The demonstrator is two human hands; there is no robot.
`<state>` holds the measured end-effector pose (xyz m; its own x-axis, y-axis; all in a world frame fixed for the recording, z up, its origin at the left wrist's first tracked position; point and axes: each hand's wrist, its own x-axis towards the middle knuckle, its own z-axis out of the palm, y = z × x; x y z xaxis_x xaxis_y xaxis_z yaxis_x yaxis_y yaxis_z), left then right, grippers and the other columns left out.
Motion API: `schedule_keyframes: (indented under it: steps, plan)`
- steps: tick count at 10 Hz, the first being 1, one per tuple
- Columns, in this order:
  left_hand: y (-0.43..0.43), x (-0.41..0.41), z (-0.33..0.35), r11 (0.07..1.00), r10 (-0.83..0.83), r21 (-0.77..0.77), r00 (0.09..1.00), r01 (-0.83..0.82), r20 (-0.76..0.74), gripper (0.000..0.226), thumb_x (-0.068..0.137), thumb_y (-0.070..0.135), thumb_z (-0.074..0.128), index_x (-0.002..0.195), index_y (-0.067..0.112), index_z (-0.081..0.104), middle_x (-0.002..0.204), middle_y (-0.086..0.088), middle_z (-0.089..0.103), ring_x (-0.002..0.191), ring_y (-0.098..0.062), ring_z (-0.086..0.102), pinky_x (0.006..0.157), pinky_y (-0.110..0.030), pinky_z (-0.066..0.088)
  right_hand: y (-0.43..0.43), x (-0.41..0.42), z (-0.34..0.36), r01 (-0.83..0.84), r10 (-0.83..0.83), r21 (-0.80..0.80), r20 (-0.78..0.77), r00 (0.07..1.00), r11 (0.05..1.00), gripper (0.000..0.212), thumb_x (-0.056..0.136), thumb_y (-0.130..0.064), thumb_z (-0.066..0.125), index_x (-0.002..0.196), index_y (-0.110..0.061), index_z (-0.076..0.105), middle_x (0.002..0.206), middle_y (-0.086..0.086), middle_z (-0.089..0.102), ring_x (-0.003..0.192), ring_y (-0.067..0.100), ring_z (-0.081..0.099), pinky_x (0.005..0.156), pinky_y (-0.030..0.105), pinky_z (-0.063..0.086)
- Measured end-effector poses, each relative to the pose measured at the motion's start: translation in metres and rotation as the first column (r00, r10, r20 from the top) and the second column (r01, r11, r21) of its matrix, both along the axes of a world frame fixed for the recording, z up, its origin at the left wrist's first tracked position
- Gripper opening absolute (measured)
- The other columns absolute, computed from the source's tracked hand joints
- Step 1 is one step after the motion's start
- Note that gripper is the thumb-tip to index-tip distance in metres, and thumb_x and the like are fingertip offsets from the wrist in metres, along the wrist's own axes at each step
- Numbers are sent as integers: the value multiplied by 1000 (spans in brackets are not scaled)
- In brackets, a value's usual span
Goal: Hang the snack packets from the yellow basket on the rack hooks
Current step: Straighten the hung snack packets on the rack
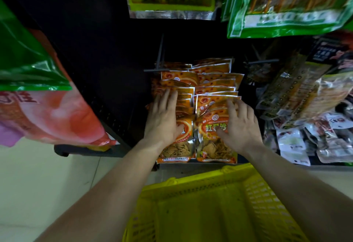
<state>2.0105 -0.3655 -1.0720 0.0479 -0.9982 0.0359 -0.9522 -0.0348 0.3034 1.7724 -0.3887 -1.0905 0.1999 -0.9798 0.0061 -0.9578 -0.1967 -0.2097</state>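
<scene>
The orange packets (198, 96) hang in two close columns on hooks (152, 70) low on the dark rack, straight ahead past the far rim of the yellow basket (210, 203), whose visible inside looks empty. The left hand (164, 119) lies flat on the left column, its grip spread and pressing rather than pinching; the right hand (240, 125) rests on the right column, fingers spread with the tips curled over the top edge of the front packet (215, 142), thumb against its face, though I cannot tell whether it truly pinches that packet. The risks, as I judge them: the packets are slick and overlap loosely, so a push from either hand could slide the front ones off the hook ends to the floor; a packet with a poorly seated hole may drop once the hands lift; and the two columns sit so close that straightening one could drag the other askew. The crowded silver and white packets (305, 142) just to the right could be knocked by the right forearm. Writing: the front right packet shows "NONGSHUAHA" above large red Chinese characters, seemingly 红薯沙; a strip of small Chinese print runs along the left packet's bottom edge, too small to read. The green bags (286, 4) above carry blurred white lettering.
</scene>
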Motion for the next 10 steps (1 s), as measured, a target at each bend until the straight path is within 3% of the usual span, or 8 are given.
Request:
schedule_keyframes:
  steps: [1, 2, 3, 4, 5, 7, 10]
  plan:
    - [30, -3, 3, 996, -28, -78, 999, 29, 18, 94, 80, 39, 78, 153, 31, 19, 160, 1, 22, 144, -27, 25, 116, -43, 30, 15, -14, -2, 40, -37, -47, 62, 997, 998, 82, 80, -48, 67, 144, -18, 26, 142, 14, 32, 129, 39, 34, 97, 53, 43]
    - [48, -8, 1, 996, -37, -80, 998, 40, 46, 59, 79, 38, 78, 129, 34, 48, 134, 2, 40, 120, -25, 44, 95, -39, 47, 25, -16, -7, -38, 28, 115, 90, 996, 993, 61, 84, -41, 65, 137, -24, 42, 135, 10, 37, 119, 40, 44, 95, 51, 47]
    - [58, -13, -14, 988, -13, 155, 999, 6, 48, 48, 82, 40, 74, 124, 37, 51, 130, 1, 40, 121, -25, 44, 95, -39, 47, 30, -9, -17, -100, 60, 344, 126, 990, 934, 67, 85, -40, 64, 146, -35, 36, 148, 11, 26, 122, 43, 49, 100, 47, 46]
    - [57, -13, -33, 927, 51, 372, 999, -47, -2, 69, 83, 43, 74, 141, 44, 38, 144, -2, 28, 127, -34, 44, 103, -46, 46, 28, 0, -27, -88, 25, 445, 146, 989, 891, 82, 85, -43, 65, 152, -40, 18, 157, 13, 6, 123, 47, 49, 102, 43, 45]
    - [47, -11, -48, 896, 123, 438, 988, -71, -92, 81, 81, 45, 78, 146, 46, 30, 146, -1, 19, 123, -35, 50, 105, -44, 46, 24, 6, -39, -91, 7, 474, 176, 984, 876, 87, 85, -39, 66, 152, -44, 12, 156, 6, -1, 123, 46, 48, 98, 41, 46]
    - [37, -7, -58, 908, 144, 411, 984, -87, -109, 73, 85, 37, 73, 144, 47, 31, 144, 5, 18, 116, -31, 55, 92, -34, 46, 20, 7, -47, -92, 15, 466, 166, 986, 880, 84, 85, -46, 62, 152, -44, 10, 155, 3, -1, 120, 45, 50, 97, 42, 48]
    - [67, -17, 14, 908, 97, 416, 991, -51, -91, 75, 88, 43, 66, 153, 38, 29, 155, 1, 30, 139, -28, 39, 111, -43, 39, 44, -16, 24, -26, 11, 423, 38, 999, 906, 72, 89, -44, 60, 150, -27, 25, 152, 6, 13, 123, 40, 47, 92, 46, 50]
